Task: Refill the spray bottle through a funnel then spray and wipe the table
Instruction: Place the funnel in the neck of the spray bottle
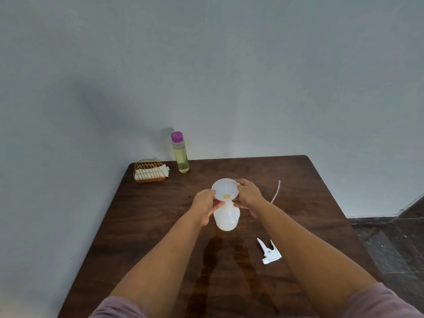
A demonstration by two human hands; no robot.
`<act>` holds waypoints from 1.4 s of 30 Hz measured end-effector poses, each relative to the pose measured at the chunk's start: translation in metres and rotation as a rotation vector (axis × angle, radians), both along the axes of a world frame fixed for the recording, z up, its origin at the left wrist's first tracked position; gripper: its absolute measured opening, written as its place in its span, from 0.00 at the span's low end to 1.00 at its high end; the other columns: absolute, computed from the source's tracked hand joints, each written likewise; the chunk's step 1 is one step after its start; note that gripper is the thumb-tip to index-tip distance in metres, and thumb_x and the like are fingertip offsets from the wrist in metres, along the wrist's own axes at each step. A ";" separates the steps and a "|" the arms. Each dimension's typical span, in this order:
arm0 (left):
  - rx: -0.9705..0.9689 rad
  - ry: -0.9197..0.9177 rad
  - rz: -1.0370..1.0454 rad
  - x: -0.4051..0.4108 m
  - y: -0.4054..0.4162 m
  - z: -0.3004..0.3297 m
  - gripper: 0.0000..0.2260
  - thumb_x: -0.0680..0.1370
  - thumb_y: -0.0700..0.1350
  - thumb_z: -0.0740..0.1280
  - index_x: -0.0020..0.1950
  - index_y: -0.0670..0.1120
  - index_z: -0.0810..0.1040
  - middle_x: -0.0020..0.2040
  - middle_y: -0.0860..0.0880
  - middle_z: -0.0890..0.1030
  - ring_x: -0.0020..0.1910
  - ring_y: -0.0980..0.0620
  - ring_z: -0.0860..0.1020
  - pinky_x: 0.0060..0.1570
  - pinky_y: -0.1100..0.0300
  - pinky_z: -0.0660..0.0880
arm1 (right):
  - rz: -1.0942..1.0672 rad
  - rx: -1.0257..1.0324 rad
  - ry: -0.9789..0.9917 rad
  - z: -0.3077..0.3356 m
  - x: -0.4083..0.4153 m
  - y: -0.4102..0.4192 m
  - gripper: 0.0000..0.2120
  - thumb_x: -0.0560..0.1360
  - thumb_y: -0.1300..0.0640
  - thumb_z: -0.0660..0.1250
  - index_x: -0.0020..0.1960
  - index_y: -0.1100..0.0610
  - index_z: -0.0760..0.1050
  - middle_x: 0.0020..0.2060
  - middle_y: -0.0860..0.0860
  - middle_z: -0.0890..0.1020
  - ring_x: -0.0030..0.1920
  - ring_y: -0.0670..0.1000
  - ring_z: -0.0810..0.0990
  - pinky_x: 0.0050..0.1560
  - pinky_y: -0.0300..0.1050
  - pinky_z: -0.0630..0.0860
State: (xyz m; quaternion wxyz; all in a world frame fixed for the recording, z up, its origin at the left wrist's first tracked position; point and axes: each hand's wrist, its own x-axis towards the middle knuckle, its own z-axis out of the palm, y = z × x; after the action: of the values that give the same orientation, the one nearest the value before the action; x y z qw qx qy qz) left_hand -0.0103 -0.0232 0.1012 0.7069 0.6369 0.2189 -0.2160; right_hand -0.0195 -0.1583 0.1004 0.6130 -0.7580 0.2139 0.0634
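— How far along is the refill?
— The funnel is held by the rim in both the left hand and the right hand, over the open spray bottle mid-table. The sprayer head is already off.
— What is left?
— Nothing is poured yet: the refill bottle is capped. Spraying and wiping remain.

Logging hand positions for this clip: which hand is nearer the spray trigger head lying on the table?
Right. The right hand grips the funnel's rim, up-left of the spray trigger head. The left hand holds the funnel's opposite side, farther left.
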 end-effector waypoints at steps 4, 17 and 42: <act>-0.023 -0.005 0.001 -0.001 0.001 -0.003 0.06 0.81 0.41 0.63 0.58 0.46 0.74 0.51 0.46 0.78 0.52 0.46 0.80 0.55 0.51 0.80 | -0.017 -0.012 -0.003 -0.003 -0.001 0.002 0.12 0.81 0.58 0.60 0.64 0.53 0.71 0.59 0.53 0.76 0.55 0.55 0.77 0.50 0.46 0.82; 0.032 -0.073 -0.013 -0.002 0.005 -0.005 0.12 0.81 0.39 0.62 0.65 0.43 0.74 0.60 0.44 0.77 0.55 0.47 0.79 0.54 0.54 0.80 | -0.079 0.025 -0.012 -0.004 -0.005 0.003 0.14 0.82 0.56 0.56 0.67 0.53 0.68 0.61 0.54 0.75 0.56 0.55 0.78 0.52 0.49 0.81; 0.220 -0.176 0.032 0.001 0.020 0.005 0.17 0.81 0.44 0.64 0.70 0.46 0.71 0.66 0.47 0.75 0.62 0.49 0.75 0.60 0.55 0.76 | 0.010 -0.368 -0.062 0.009 0.005 -0.008 0.18 0.81 0.50 0.57 0.69 0.55 0.68 0.64 0.54 0.75 0.63 0.56 0.74 0.66 0.53 0.70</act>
State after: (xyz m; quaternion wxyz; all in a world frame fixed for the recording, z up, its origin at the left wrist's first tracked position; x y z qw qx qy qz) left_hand -0.0097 -0.0031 0.1066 0.6526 0.7236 0.1884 -0.1225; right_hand -0.0144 -0.1663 0.1096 0.4700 -0.8599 0.1990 0.0031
